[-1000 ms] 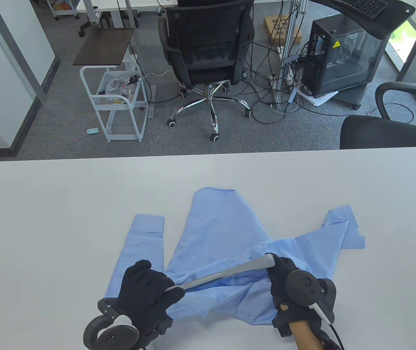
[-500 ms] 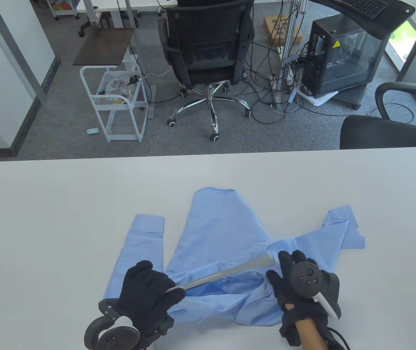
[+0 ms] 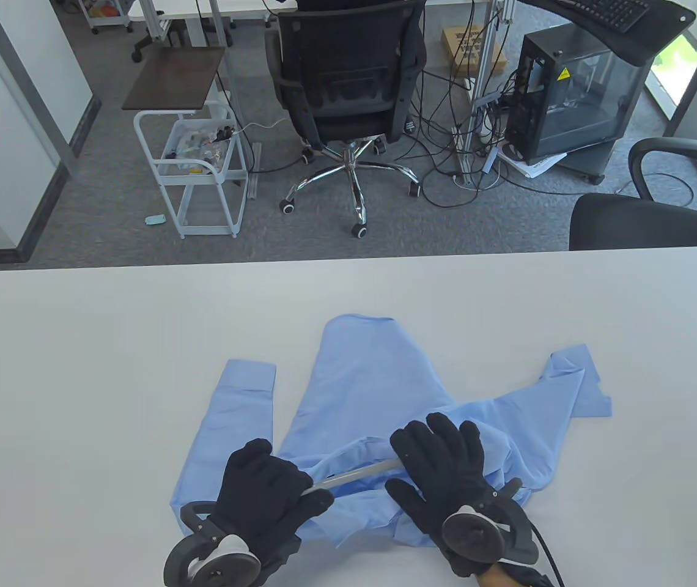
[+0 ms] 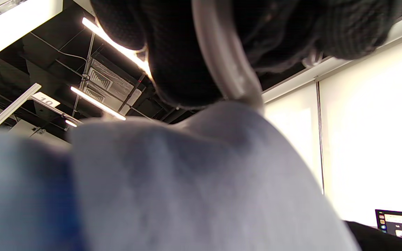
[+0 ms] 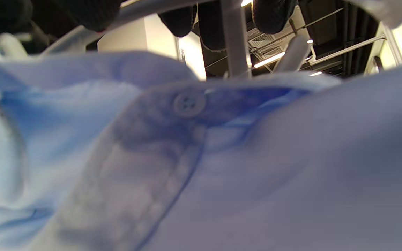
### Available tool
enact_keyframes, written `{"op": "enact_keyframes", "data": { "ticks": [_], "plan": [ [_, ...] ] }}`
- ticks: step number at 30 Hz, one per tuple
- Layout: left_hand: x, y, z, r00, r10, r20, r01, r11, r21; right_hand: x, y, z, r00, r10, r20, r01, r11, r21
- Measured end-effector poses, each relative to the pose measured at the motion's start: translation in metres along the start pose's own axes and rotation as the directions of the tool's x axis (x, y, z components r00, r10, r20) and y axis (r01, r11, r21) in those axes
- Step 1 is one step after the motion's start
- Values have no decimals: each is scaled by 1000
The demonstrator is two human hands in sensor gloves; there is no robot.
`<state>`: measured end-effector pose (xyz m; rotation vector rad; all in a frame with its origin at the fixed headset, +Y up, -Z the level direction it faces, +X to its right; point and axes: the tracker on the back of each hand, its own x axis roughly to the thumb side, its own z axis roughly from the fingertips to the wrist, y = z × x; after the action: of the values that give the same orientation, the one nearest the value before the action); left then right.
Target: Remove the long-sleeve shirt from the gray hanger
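A light blue long-sleeve shirt [image 3: 379, 391] lies spread on the white table [image 3: 79, 367]. A gray hanger [image 3: 354, 474] lies across its near part, and only a short stretch of the bar shows between my hands. My left hand [image 3: 272, 489] grips the hanger's left end; the left wrist view shows the gray bar [image 4: 222, 66] running through the gloved fingers above blurred shirt cloth [image 4: 201, 181]. My right hand [image 3: 440, 468] rests with fingers spread on the shirt and over the hanger's right part. In the right wrist view, the hanger's bars [image 5: 234, 38] stand over the buttoned placket [image 5: 188, 103].
The shirt's left sleeve [image 3: 232, 416] and right sleeve [image 3: 568, 385] lie out to the sides. Bare table surrounds the shirt. Beyond the far edge stand a black office chair [image 3: 348, 79], a white cart [image 3: 195, 165] and a second chair [image 3: 648, 214].
My right hand has moved left from the hanger's right end and now lies over the hanger's middle. Shirt cloth now covers the hanger's right end. My left hand has shifted slightly right.
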<state>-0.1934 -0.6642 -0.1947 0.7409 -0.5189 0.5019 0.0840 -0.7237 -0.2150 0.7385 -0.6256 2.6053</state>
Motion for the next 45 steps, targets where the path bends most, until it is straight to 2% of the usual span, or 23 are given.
{"op": "enact_keyframes", "data": {
  "ticks": [7, 12, 14, 18, 21, 23, 27, 30, 31, 36, 42, 45],
  "plan": [
    [11, 2, -2, 999, -19, 31, 19, 1000, 8, 3, 1, -1, 1000, 19, -6, -19, 998, -58],
    [14, 2, -2, 999, -49, 22, 49, 999, 4, 0, 1, -2, 999, -28, -26, 26, 998, -53],
    [16, 9, -1, 997, -81, 12, 81, 997, -3, -3, 1, -1, 999, -24, -39, 22, 998, -56],
    [13, 26, 2, 994, -107, -16, 108, 992, 61, -13, -1, 1, 993, -79, -91, 72, 995, -76],
    [9, 29, 2, 991, -122, -49, 124, 992, 35, -24, -5, 3, 980, -138, -141, 123, 986, -109],
    [7, 26, 1, 984, -166, -64, 165, 986, -20, -31, -7, 5, 971, -168, -171, 146, 980, -133],
    [8, 10, -1, 974, -212, -79, 194, 962, -193, -40, -11, 8, 957, -211, -201, 178, 969, -169],
    [13, -8, -1, 968, -245, -53, 213, 917, -338, -41, -13, 9, 959, -201, -199, 164, 969, -187],
    [15, -11, -1, 967, -253, -38, 223, 907, -357, -41, -13, 10, 959, -201, -197, 165, 968, -187],
    [23, -33, 3, 944, -330, -4, 306, 880, -364, -35, -13, 10, 965, -201, -168, 168, 967, -191],
    [23, -41, 6, 940, -335, -58, 307, 910, -279, -28, -12, 12, 978, -161, -128, 133, 970, -205],
    [19, -42, 9, 962, -263, -67, 240, 941, -239, -27, -12, 13, 980, -158, -117, 131, 969, -210]
  ]
}}
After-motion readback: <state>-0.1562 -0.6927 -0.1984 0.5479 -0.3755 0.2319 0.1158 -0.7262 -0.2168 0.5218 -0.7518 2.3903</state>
